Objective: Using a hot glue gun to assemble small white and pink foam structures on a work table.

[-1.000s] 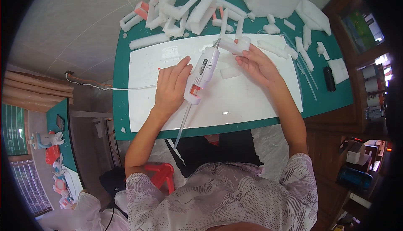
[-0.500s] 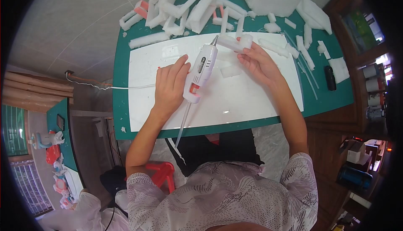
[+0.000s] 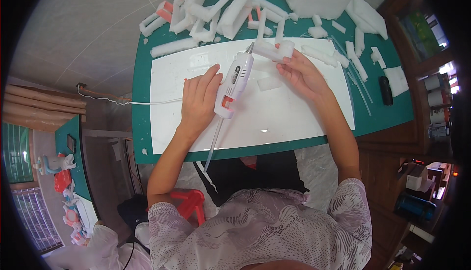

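- Running in at nine o'clock of the white board (image 3: 196, 132) on the green bench (image 3: 143, 142), a white cable (image 3: 152, 103) disappears behind the left hand (image 3: 200, 98).
- The left hand lies along the flank of the glue gun (image 3: 237, 78), fingers extended; thumb and handle are hidden, so I cannot tell how far this grip closes.
- Foam frames (image 3: 211, 11) are heaped at eleven o'clock.
- The glue gun sits near centre, nozzle (image 3: 250, 48) toward one o'clock, glue stick (image 3: 214, 145) trailing toward seven. It is probably stiff, smooth and moderately light; best held by the handle, clear of the likely hot nozzle.
- The white foam piece (image 3: 268, 51) is at one o'clock, just beside the nozzle; contact is unclear. It looks very light, soft and easily dented; best taken gently by its thick right end.
- The right hand (image 3: 301, 76), at two o'clock, pinches that end between thumb and forefinger.
- Clear sticks (image 3: 360, 94) and a black object (image 3: 385, 92) lie at three.
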A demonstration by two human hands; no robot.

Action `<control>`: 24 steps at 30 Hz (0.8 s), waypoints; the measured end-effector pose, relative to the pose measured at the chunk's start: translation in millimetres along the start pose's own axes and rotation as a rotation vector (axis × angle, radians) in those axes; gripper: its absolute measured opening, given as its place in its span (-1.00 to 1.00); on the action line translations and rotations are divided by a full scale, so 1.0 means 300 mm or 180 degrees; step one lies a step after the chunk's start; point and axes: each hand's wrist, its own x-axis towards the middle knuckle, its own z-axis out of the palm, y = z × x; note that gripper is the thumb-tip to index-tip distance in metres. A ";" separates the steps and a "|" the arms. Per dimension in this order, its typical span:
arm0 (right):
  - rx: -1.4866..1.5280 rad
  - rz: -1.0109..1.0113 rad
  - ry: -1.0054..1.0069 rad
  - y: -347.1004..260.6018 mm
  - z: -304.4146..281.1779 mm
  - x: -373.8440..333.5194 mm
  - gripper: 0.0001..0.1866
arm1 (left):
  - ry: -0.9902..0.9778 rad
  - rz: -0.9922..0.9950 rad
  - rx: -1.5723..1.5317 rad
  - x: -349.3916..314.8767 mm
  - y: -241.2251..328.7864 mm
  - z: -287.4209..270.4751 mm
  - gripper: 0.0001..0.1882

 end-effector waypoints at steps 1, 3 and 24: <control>0.0000 -0.0002 -0.0001 0.000 0.000 0.000 -0.45 | 0.0002 -0.0005 0.0013 0.000 -0.001 0.000 -0.55; -0.0024 -0.0008 0.0024 0.000 0.001 -0.001 -0.44 | 0.0005 -0.0009 0.0027 -0.002 -0.003 0.001 -0.56; -0.0037 0.0009 0.0065 -0.004 0.002 0.000 -0.44 | 0.0049 0.0043 0.0071 -0.003 -0.009 0.005 -0.55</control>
